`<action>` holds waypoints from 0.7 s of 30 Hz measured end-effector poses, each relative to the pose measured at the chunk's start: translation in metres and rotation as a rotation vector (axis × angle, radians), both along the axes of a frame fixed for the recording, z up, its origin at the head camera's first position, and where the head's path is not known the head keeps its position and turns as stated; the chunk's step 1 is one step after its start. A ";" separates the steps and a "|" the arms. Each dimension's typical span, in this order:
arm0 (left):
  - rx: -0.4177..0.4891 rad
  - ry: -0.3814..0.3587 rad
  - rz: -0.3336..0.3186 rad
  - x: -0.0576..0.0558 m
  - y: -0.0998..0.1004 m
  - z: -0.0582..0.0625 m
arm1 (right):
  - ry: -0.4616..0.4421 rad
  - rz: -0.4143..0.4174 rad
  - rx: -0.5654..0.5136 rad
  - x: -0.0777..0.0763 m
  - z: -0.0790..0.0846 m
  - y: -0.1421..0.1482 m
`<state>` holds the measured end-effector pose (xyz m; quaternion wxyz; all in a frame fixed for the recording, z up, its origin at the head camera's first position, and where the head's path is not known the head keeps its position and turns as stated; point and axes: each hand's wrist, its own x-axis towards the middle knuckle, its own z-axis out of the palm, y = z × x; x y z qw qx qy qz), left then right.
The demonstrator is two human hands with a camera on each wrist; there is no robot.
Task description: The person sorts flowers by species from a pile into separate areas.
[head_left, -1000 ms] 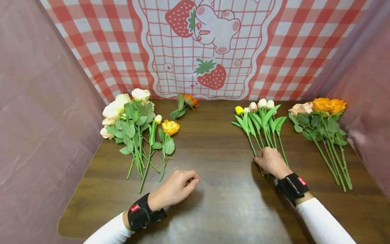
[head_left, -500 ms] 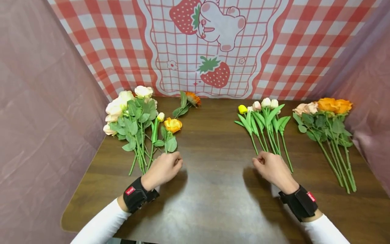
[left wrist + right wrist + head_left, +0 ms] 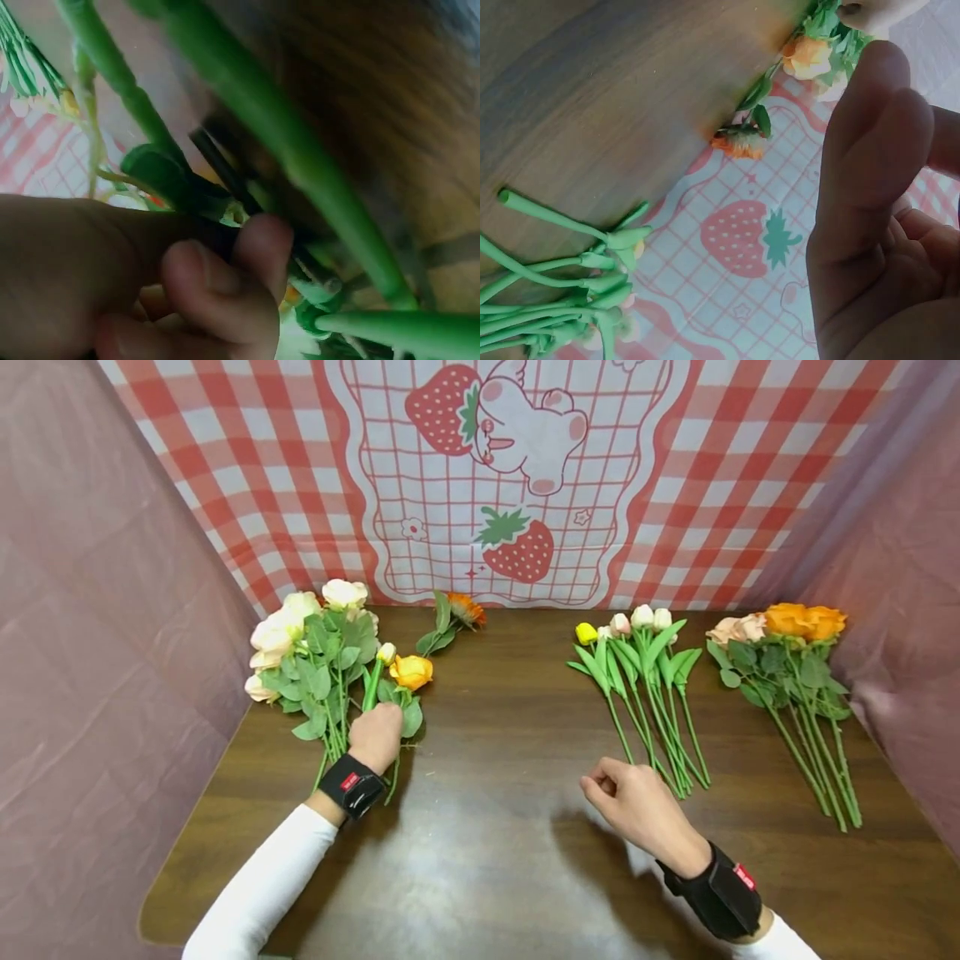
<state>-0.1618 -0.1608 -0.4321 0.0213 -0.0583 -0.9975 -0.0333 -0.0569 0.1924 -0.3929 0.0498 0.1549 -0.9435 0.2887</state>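
My left hand (image 3: 377, 737) reaches down among the stems at the left, over a white-yellow tulip (image 3: 386, 652) and beside a yellow-orange rose (image 3: 412, 672). In the left wrist view its curled fingers (image 3: 225, 285) lie right against green stems (image 3: 300, 165); I cannot tell whether they pinch one. My right hand (image 3: 637, 802) hovers over the table, just left of the lower stems of a tulip bunch (image 3: 660, 718). Its fingers are loosely curled, and the right wrist view shows nothing held between thumb and index finger (image 3: 877, 135). The bunch has one yellow bloom and several pale pink ones.
Pale cream roses (image 3: 281, 627) with leafy stems lie at the left edge. An orange flower (image 3: 467, 609) lies at the back. Peach and orange roses (image 3: 806, 620) lie at the right. Behind the wooden table (image 3: 495, 735) hangs a red checked cloth (image 3: 292, 468).
My left hand has moved left and forward into the stems, and the yellow-orange rose has shifted slightly left. My right hand has left the tulip bunch and drawn back to the left.
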 end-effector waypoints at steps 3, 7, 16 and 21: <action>-0.016 -0.033 0.024 -0.007 -0.003 -0.001 | 0.007 -0.001 -0.003 0.001 -0.001 -0.001; -0.004 -0.055 0.029 -0.010 -0.010 0.000 | 0.011 0.005 -0.011 0.002 -0.003 -0.002; 0.090 -0.121 0.048 -0.019 -0.021 0.008 | -0.011 0.003 -0.023 0.004 -0.004 -0.004; 0.134 -0.160 0.098 -0.030 -0.019 0.009 | -0.020 0.015 -0.027 0.004 -0.004 -0.006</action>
